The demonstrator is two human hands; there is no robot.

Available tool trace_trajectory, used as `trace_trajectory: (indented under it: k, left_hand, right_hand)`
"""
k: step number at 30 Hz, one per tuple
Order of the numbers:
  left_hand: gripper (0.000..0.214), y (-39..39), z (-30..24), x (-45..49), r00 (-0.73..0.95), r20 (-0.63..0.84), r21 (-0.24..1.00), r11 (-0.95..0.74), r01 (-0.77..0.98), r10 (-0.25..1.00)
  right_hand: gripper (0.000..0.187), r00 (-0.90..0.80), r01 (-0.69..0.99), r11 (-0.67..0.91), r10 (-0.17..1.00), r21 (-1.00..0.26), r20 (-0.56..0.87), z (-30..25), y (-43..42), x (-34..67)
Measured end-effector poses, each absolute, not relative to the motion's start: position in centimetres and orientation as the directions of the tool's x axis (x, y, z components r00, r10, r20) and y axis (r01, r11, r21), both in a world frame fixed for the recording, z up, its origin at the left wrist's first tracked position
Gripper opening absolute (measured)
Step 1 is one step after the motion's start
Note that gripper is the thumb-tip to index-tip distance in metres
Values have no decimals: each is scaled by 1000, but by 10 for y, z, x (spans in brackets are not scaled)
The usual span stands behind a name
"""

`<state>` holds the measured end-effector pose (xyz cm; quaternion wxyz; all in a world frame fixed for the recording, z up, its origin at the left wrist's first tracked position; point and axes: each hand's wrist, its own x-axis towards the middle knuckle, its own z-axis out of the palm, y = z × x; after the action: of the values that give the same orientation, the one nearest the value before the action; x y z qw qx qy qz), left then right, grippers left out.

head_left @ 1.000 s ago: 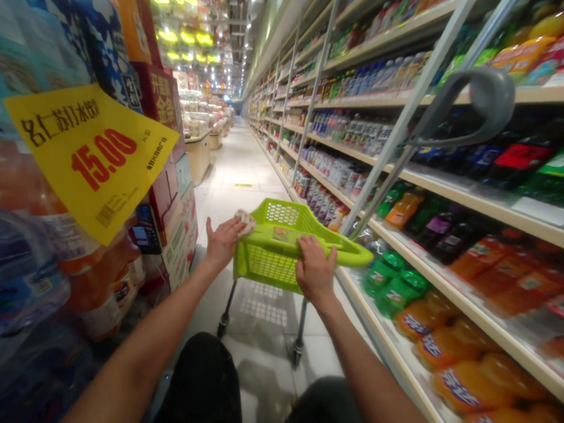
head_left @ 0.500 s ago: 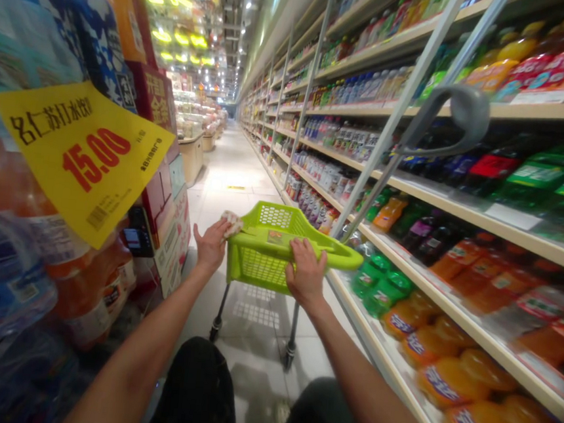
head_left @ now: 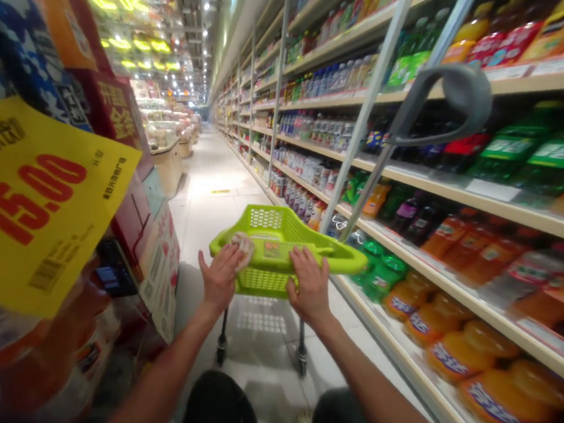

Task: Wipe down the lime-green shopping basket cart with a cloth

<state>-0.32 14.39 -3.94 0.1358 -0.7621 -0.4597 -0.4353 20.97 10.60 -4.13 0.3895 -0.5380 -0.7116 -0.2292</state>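
Note:
A small lime-green shopping cart (head_left: 344, 258) with perforated basket sides stands in front of my knees. My left hand (head_left: 220, 277) presses a crumpled, light patterned cloth (head_left: 243, 246) against the left part of the cart's near rim, with the fingers bent over it and the thumb sticking out. Right of the small label (head_left: 271, 249), my right hand (head_left: 311, 285) grips the same rim, fingers on top and thumb below. Two grey legs with casters (head_left: 301, 359) show under the basket. Whatever lies inside the basket is hidden.
Shelves of bottled drinks (head_left: 474, 274) line the right side, with large orange soda bottles (head_left: 507, 396) at floor level. A grey loop on a metal bar (head_left: 439, 107) juts out at upper right. A yellow price sign (head_left: 40, 203) and stacked boxes crowd the left. The tiled aisle (head_left: 206, 178) runs ahead.
My left hand and the cloth have slid right along the rim from its left corner. The view has shifted, bringing the price sign closer. My right hand keeps its grip.

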Motion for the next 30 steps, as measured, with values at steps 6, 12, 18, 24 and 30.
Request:
trace_trajectory:
  k: [6,12,18,24,30]
  left_hand:
    - [35,167,-42,-38,47,850,272,-514,814,524]
    - [36,160,-43,-12,45,806,320,-499,806,590]
    - [35,153,-18,-16,143,693,284,-450,846,706]
    - [40,143,-8,-1,30,637,330,-307,893,771]
    - [39,128,-14,27,18,652,306,-286,908,758]
  right_hand:
    - [56,-94,948,296,609,-115,788,-39,110,195]
    - [58,-73,953,275,622,-130,780,-43,112,195]
    - [59,-114,942,319,596,-104,795,-45,111,203]
    - [53,-100,926,352,576,-136,812,-45,108,201]
    - [54,-123,913,384,583,-139,803,-40,97,212]
